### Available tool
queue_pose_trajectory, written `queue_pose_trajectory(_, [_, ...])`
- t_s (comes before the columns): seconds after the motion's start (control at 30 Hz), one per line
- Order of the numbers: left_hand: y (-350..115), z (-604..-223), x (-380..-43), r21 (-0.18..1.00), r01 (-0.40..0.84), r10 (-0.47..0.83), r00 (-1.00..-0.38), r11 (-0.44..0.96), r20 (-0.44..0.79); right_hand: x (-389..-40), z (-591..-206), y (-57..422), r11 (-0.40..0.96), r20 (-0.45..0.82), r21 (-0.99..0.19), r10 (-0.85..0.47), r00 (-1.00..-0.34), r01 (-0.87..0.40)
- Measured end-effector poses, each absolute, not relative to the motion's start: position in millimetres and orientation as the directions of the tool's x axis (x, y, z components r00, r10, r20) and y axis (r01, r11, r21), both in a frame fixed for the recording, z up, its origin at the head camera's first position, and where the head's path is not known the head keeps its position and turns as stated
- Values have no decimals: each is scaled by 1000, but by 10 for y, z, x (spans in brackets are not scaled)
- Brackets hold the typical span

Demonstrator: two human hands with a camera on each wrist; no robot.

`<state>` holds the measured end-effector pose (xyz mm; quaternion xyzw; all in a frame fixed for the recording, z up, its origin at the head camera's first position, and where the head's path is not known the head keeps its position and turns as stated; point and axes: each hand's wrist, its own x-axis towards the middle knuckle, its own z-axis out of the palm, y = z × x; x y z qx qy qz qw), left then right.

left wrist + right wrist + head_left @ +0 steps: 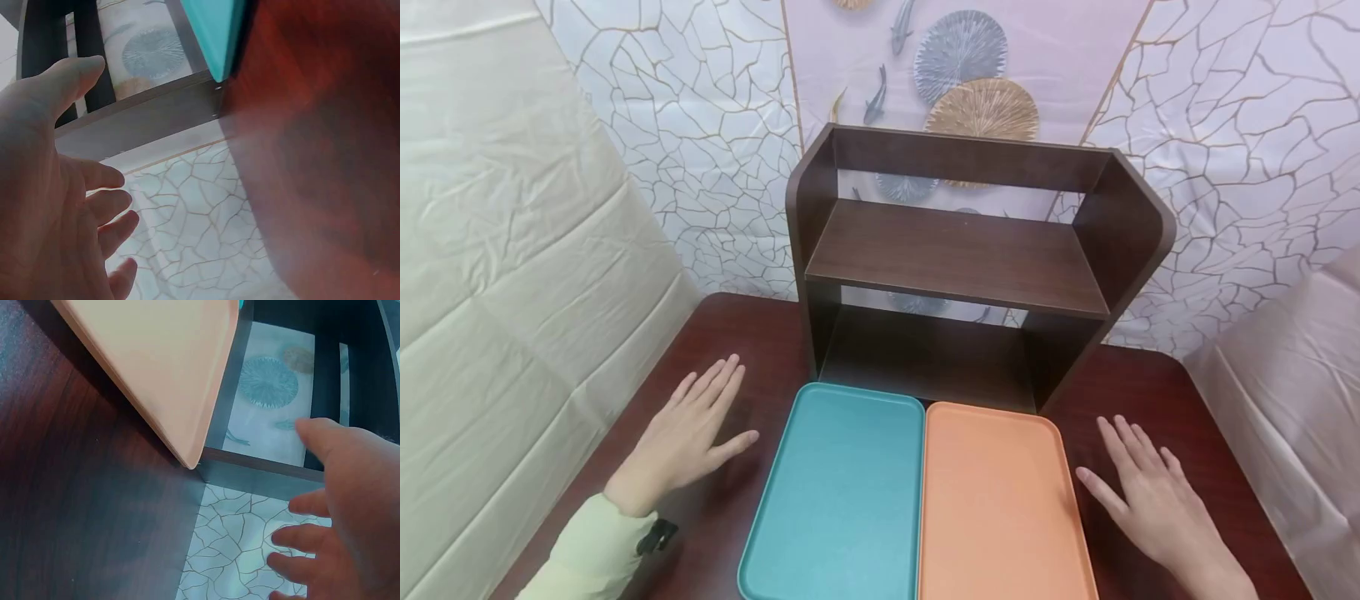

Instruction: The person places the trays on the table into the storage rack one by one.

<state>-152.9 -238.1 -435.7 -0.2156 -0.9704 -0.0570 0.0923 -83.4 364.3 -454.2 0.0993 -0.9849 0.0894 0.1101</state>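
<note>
My left hand [688,437] is held over the table left of a teal tray [842,492], its fingers straight and holding nothing. On the other side, my right hand [1157,496] hovers beside an orange tray [1000,508], fingers extended, thumb toward the tray's right edge. The two trays lie side by side, long edges meeting, with bare surfaces. Behind them stands a dark brown two-tier shelf [955,250] with nothing on its boards. In the left wrist view the left thumb [78,78] overlaps the shelf; the right wrist view shows the right hand [356,506] with fingers spread.
The dark red wooden table [745,325] has rounded back corners. A patterned cloth backdrop [700,125] hangs behind the shelf, and pale fabric [512,292] walls in the left side. A light green sleeve [595,546] with a black strap [657,537] covers the left wrist.
</note>
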Motion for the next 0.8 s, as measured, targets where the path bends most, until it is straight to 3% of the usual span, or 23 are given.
queue_pose_trajectory(0.2, [-2434,-4052,-1596,90,468,444,-873,879,202,-901,-4468,3631,947,297,-155,-226,-928,-280])
queue_pose_trajectory(0.4, [-2455,-3650,-1684,97,507,475,-848,857,237,-963,-4391,3592,935,256,-204,-234,-938,-289])
queue_pose_trajectory(0.8, [-2330,-2816,-1924,37,534,504,-816,844,282,-1028,-4391,3616,936,-71,-345,-103,-992,-72])
